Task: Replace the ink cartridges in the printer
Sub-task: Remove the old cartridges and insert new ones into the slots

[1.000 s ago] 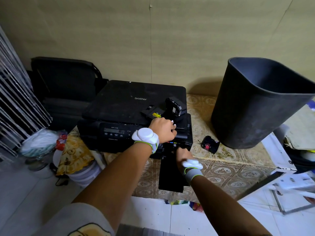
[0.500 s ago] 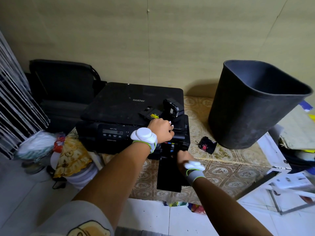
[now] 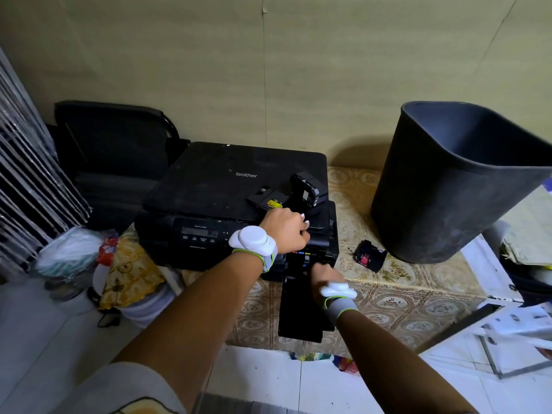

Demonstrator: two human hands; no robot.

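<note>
**Seating a cartridge in the open bay**

Printer (image 3: 236, 186) is sitting on the counter (image 3: 388, 294). Left hand (image 3: 285, 231) is bracing the printer's front right corner, fingers curled over the edge. Right hand (image 3: 325, 274) is reaching into the cartridge bay (image 3: 304, 256); its grip cannot be made out. Two cartridges (image 3: 304, 189) are lying on the lid, one (image 3: 369, 255) on the counter. Judgement: keep bracing, push straight until latched.

Both hands (image 3: 285, 234) (image 3: 324, 274) at the black printer's (image 3: 227, 186) front right corner, loose cartridges (image 3: 304, 189) on top.
</note>
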